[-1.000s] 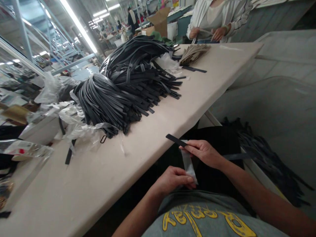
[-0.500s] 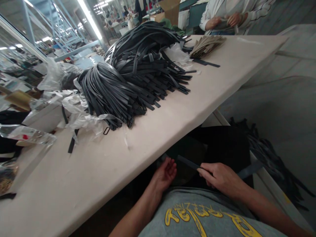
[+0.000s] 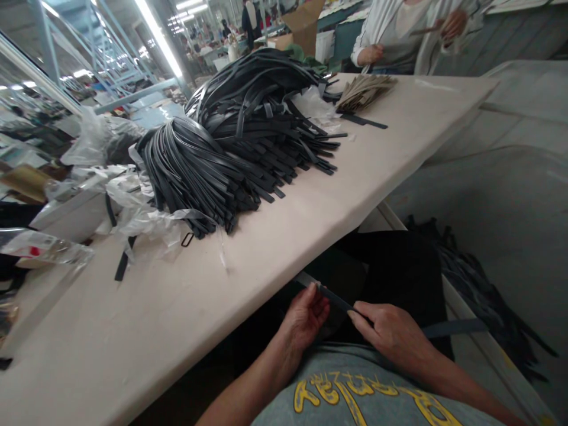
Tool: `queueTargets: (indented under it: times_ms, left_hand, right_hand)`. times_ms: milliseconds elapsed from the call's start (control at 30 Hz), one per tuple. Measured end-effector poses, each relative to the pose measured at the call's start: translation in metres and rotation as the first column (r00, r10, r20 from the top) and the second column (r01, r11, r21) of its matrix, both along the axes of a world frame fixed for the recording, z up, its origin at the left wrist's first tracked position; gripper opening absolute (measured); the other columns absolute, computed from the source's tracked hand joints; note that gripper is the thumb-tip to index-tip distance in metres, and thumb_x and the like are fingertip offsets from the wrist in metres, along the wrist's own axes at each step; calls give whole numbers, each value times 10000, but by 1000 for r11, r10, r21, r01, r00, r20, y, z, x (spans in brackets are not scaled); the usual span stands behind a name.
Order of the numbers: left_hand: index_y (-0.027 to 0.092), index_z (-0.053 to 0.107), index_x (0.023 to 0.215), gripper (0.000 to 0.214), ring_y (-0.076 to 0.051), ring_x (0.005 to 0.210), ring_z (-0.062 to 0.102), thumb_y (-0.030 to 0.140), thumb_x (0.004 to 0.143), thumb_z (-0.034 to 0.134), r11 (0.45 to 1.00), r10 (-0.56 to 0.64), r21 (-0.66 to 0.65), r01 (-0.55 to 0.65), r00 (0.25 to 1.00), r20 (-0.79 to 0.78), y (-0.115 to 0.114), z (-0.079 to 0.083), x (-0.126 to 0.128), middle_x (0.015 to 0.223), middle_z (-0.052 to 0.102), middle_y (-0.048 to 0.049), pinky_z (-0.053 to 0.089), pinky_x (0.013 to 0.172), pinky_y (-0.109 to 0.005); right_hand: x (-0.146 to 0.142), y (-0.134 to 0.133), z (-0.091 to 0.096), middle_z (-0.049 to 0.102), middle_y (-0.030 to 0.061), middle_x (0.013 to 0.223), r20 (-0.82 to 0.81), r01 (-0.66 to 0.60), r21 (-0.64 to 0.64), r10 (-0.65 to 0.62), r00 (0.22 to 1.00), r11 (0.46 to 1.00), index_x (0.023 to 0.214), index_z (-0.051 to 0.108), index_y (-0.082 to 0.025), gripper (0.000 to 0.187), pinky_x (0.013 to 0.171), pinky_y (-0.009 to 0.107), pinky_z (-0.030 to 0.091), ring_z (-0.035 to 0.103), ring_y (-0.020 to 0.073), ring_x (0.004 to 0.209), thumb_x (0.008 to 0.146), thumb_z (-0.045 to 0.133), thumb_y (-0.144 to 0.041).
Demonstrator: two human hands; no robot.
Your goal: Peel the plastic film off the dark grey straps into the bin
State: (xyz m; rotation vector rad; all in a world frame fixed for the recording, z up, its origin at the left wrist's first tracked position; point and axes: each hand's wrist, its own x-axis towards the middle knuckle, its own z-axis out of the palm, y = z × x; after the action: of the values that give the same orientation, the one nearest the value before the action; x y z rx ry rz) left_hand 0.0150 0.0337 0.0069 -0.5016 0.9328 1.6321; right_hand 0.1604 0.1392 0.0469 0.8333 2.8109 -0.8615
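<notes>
Factory hall with strip lights and blue steel racking beyond the far left of the table (image 3: 310, 231). Long, pale, smooth and matt, straight-edged. Heaped on its middle: black straps (image 3: 239, 142), flat and narrow, leathery with a dull sheen, bent into tight loops toward the table's left side and fanned out to blunt cut ends toward its right edge. Crumpled clear plastic film (image 3: 146, 222) against the heap on the table's near-left part, with a small dark wire ring (image 3: 187, 239) just beside it. Toward the table's far end, a fan of tan papery strips (image 3: 364, 92). Past that end, a co-worker (image 3: 399, 29) in a white top, hands raised.

Below the table's near edge, over the lap: left hand (image 3: 306, 316), fingers half curled, tips touching the near end of one dark strap (image 3: 335, 300); grip or mere touch, impossible to tell. Right hand (image 3: 390, 334) closed in a pinch on the same strap further along, with the rest trailing out past the wrist, away from the table. Lower, beyond the table's right side, a loose tangle (image 3: 488, 296) of more dark strips.
</notes>
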Motion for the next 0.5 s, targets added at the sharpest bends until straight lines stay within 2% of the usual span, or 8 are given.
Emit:
queueTargets:
  times_ms: [167,267,333,367,500]
  left_hand:
    - [133,705,835,194,-113,622,662,252,729,814,998,-55,-36,56,998,10,5,-6,9,745,707,-30,524,561,-194]
    - [126,681,790,173,-98,565,634,248,750,797,994,28,-103,-27,1000,0,6,-9,5,681,674,-22,504,519,-175]
    - [128,665,763,161,-94,552,631,244,776,774,986,95,-141,-93,995,5,7,-7,1,660,662,-18,505,508,-171]
    - [126,662,760,153,-96,556,636,240,791,760,985,103,-142,-100,994,19,7,-6,1,664,664,-21,508,508,-171]
    - [113,688,822,123,-116,627,675,227,813,736,1000,-28,-1,29,995,91,15,3,15,738,704,-47,540,550,-185]
  right_hand:
    - [-10,7,-1,686,55,665,27,-47,-11,48,999,999,746,634,-208,349,571,301,386,648,227,624,951,379,-329]
    - [6,20,14,733,33,797,-26,-62,-59,60,998,996,1087,661,-244,289,624,311,454,691,242,701,933,451,-371]
    - [19,28,25,741,18,828,-94,-18,-38,14,995,999,1285,572,-276,394,613,316,477,700,247,698,923,484,-406]
    - [22,31,29,739,15,805,-118,9,-7,-10,993,1000,1317,551,-279,421,584,316,477,699,250,671,924,481,-415]
    - [2,31,27,734,58,776,-50,3,87,2,999,996,1298,582,-228,417,558,339,488,705,281,665,952,395,-367]
